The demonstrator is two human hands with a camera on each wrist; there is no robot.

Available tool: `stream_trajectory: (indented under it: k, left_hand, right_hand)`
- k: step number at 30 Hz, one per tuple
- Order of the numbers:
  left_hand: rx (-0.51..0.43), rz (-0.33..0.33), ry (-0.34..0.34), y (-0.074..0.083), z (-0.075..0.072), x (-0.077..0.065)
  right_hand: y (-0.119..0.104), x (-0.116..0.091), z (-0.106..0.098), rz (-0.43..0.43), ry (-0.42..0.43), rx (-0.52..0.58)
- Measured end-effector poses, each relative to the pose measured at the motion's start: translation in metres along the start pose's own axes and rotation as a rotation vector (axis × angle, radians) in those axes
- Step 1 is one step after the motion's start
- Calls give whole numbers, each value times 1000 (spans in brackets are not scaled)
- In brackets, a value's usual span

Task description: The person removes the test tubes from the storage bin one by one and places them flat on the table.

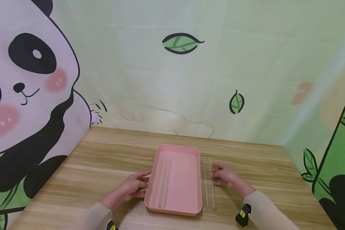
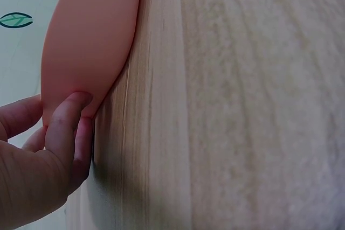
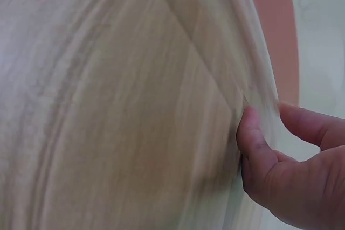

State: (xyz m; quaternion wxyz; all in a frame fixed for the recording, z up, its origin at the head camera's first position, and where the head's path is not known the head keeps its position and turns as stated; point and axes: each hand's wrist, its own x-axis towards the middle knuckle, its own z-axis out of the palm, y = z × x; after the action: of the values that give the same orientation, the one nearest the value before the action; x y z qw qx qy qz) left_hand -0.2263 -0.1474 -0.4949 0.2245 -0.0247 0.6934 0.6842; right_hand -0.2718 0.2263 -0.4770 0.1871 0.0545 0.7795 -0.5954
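Note:
A shallow pink tray (image 1: pixel 185 182) stands on the wooden table with several long clear tubes (image 1: pixel 161 183) lengthwise along its left side. My left hand (image 1: pixel 133 186) is at the tray's left side, its fingertips touching the outer wall in the left wrist view. Beside the tray's right wall lie clear tubes (image 1: pixel 209 191), lengthwise and partly see-through against the wood. With thumb and forefinger, my right hand (image 1: pixel 227 176) holds the outer clear tube; in the right wrist view the tube is blurred between those fingertips (image 3: pixel 250 125).
The wooden table (image 1: pixel 112 150) meets a printed fabric backdrop (image 1: pixel 138 80) at its back edge, with more backdrop on both sides. Dark wrist devices sit at both sleeves; the one at the right sleeve (image 1: pixel 242 215) hangs close over the table.

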Motion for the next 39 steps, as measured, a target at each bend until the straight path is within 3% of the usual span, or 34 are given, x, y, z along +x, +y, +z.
stream_trajectory:
  k: [39]
  left_hand:
    - [-20,-2,-10,0,-2,1]
  right_hand:
    - [-6,0,17,2,91,-108]
